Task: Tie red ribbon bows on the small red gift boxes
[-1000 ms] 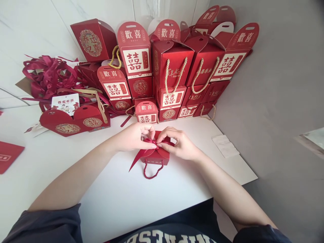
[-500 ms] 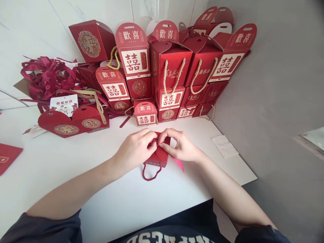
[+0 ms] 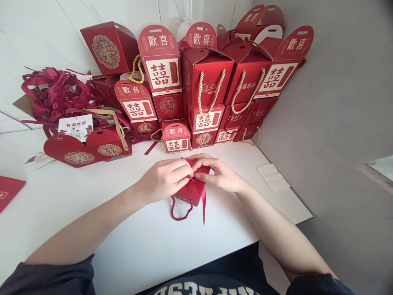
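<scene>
A small red box [image 3: 186, 193] sits on the white table below both hands, with a dark red rope handle [image 3: 181, 217] looped at its near side. My left hand [image 3: 167, 178] is closed in a pinch on the red ribbon over the box top. From the right, my right hand [image 3: 218, 174] bends its thumb and fingers round the same ribbon, their tips almost meeting my left fingertips. One ribbon end [image 3: 204, 205] hangs over the box's right side onto the table. The knot area is mostly hidden by the fingers.
Stacked red gift boxes [image 3: 208, 78] line the back wall. At the left lie a heap of crimson ribbons [image 3: 58, 94] and an open red box [image 3: 92, 149] holding cards. A folded white tissue [image 3: 272, 177] lies near the right table edge, and a red card [image 3: 10, 190] at far left.
The ribbon end has swung from the right of the box to hang towards me. My right fingers have spread over the box top, and the box has turned slightly.
</scene>
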